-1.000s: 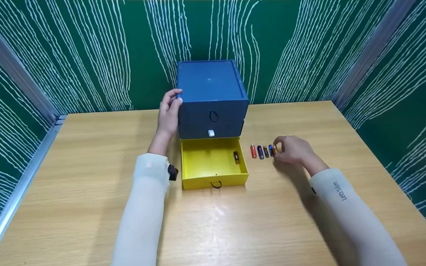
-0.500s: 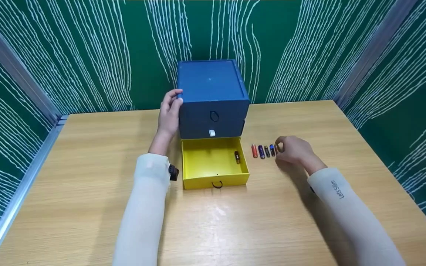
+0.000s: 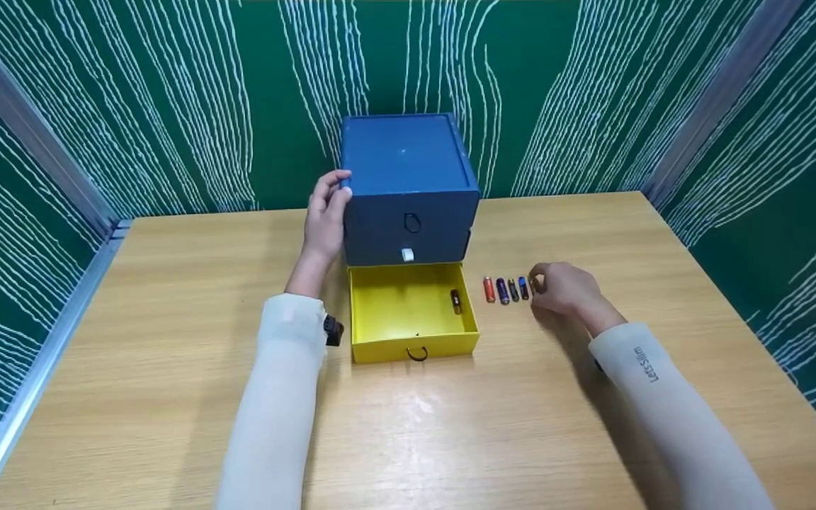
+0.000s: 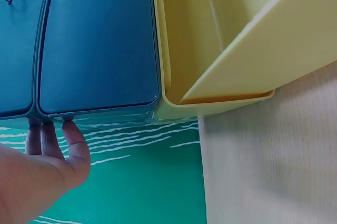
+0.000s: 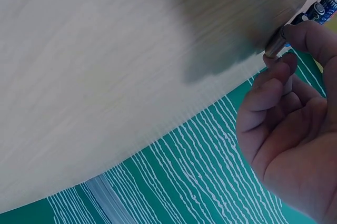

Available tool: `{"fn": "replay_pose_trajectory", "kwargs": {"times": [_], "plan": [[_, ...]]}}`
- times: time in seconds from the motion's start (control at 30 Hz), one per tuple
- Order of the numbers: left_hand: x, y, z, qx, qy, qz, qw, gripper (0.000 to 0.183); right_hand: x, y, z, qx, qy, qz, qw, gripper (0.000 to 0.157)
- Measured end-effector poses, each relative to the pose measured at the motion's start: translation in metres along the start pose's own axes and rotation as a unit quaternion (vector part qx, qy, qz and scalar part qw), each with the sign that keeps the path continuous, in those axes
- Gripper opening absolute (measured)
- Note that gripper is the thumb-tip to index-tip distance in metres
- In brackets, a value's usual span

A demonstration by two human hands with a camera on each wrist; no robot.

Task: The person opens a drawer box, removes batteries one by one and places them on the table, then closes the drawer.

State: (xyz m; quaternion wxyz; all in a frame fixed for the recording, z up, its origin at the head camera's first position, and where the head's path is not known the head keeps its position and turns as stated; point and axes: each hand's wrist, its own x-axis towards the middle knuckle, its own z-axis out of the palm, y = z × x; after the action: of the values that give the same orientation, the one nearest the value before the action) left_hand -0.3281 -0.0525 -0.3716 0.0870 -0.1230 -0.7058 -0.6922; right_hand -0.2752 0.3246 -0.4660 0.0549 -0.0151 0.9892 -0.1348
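My left hand (image 3: pixel 324 219) rests its fingertips against the left side of a blue drawer cabinet (image 3: pixel 408 156); the left wrist view shows the fingers (image 4: pixel 50 142) touching that side. Below, a yellow drawer (image 3: pixel 390 348) is pulled out, with one dark battery (image 3: pixel 456 302) lying near its right wall. Right of the drawer, my right hand (image 3: pixel 565 289) pinches a battery (image 5: pixel 276 45) between thumb and finger at the right end of a row on the table. Beside it lie a red battery (image 3: pixel 489 290), a purple battery (image 3: pixel 502 290), a dark battery (image 3: pixel 513 290) and a blue-topped battery (image 3: pixel 523 287).
The wooden table (image 3: pixel 408 439) ends at the back against a green wall (image 3: pixel 287 163) with white wavy lines. A black loop (image 3: pixel 417 353) hangs on the drawer front. Another loop (image 3: pixel 412 222) and a white tab (image 3: pixel 407 254) are on the cabinet front.
My right hand and the battery at its fingertips have shifted slightly right, leaving a small gap beside the blue-topped battery. My left hand stays at the cabinet's side.
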Motion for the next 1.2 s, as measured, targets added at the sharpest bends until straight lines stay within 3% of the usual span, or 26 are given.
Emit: {"fn": "replay_pose_trajectory", "kwargs": {"times": [0.47,0.73,0.97,1.2], "plan": [[0.000,0.000,0.000,0.006,0.003,0.004,1.0000,0.028,-0.004,0.002,-0.005,0.001,0.006,0.004,1.000,0.059],[-0.001,0.000,0.000,0.009,-0.001,-0.003,1.0000,0.028,-0.008,-0.001,-0.008,0.011,0.023,0.008,1.000,0.047],[-0.011,0.020,0.002,0.009,-0.001,-0.018,0.9998,0.032,-0.011,-0.010,-0.007,0.038,0.035,0.000,0.999,0.043],[-0.014,0.024,0.003,0.012,0.002,-0.022,0.9997,0.033,-0.017,-0.026,-0.009,0.047,0.040,-0.013,0.998,0.041]]}}
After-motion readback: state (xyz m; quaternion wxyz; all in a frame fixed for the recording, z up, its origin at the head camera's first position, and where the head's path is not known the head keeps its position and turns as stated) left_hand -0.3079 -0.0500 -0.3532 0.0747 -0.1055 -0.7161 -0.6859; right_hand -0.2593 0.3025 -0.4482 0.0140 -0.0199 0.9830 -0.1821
